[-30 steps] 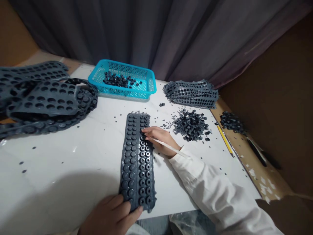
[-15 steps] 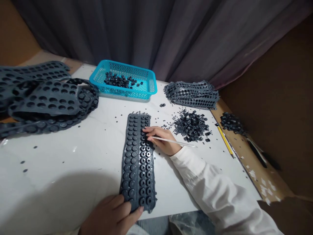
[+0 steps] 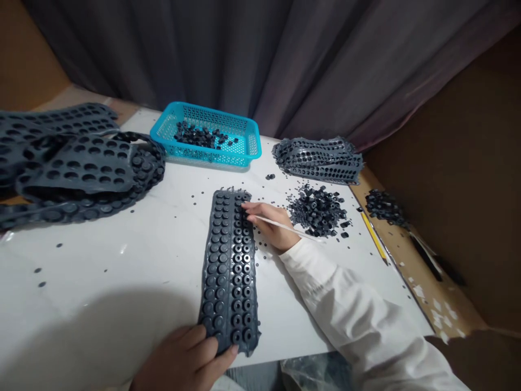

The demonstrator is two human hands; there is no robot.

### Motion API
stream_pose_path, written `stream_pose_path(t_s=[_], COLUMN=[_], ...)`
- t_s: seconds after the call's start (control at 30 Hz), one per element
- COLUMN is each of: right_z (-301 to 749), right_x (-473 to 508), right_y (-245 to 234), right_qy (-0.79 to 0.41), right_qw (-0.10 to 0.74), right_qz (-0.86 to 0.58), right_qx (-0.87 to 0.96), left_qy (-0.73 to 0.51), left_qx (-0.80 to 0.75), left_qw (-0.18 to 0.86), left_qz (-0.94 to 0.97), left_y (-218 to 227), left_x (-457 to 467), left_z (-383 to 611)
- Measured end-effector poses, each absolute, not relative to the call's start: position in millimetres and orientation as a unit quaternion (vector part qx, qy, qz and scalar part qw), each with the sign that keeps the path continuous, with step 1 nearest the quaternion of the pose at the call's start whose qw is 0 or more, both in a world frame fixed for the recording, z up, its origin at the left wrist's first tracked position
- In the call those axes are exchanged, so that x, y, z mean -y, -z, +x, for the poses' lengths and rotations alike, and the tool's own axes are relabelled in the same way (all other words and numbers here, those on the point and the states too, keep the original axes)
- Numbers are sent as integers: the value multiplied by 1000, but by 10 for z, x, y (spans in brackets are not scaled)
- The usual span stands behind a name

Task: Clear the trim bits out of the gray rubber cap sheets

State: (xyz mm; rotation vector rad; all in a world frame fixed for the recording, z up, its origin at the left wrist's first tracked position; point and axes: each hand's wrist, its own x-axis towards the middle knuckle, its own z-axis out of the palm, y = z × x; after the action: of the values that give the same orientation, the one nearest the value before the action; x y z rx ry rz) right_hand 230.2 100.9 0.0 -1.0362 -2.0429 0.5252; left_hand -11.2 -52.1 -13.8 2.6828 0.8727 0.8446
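Observation:
A dark grey moulded rubber strip with rows of round studs lies lengthwise on the white table. The studs in its right-hand rows have holes in their middles; those on the left look closed. My left hand grips its near left corner, fingers curled over the edge. Over the far right part of the strip, my right hand pinches a thin white stick that slants back to the right. The fingertips touch or nearly touch the upper studs and hide what is under them.
A blue basket holding small black pieces stands at the back. More perforated rubber sheets are heaped at left and back right. Beside my right hand lies a pile of black pieces. A yellow pencil-like tool lies along the right edge.
My right hand has shifted slightly away from me, up the right rows of studs, with the white stick still in it. My left hand has stayed on the strip's near end.

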Motion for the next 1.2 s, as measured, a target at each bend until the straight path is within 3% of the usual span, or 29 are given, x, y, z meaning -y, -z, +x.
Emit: stream_pose_path(t_s=[0.13, 0.63, 0.87, 1.0, 1.2], right_z=[2296, 2309, 2288, 2276, 2279], right_x=[-942, -1007, -1021, -1073, -1096], right_y=[20, 20, 51, 69, -9], right_qy=[-276, -244, -121, -59, -195], right_qw=[393, 378, 324, 342, 399], right_qz=[-367, -360, -372, -424, -432], right_qx=[797, 817, 861, 837, 785], left_qy=[-295, -309, -305, -307, -302], left_qx=[-295, -307, -305, -301, -283], left_qw=[100, 102, 92, 89, 90], left_qz=[903, 894, 898, 899, 906], left_y=[155, 44, 72, 79, 18], left_x=[507, 496, 477, 490, 463], left_z=[-108, -77, -59, -71, -94])
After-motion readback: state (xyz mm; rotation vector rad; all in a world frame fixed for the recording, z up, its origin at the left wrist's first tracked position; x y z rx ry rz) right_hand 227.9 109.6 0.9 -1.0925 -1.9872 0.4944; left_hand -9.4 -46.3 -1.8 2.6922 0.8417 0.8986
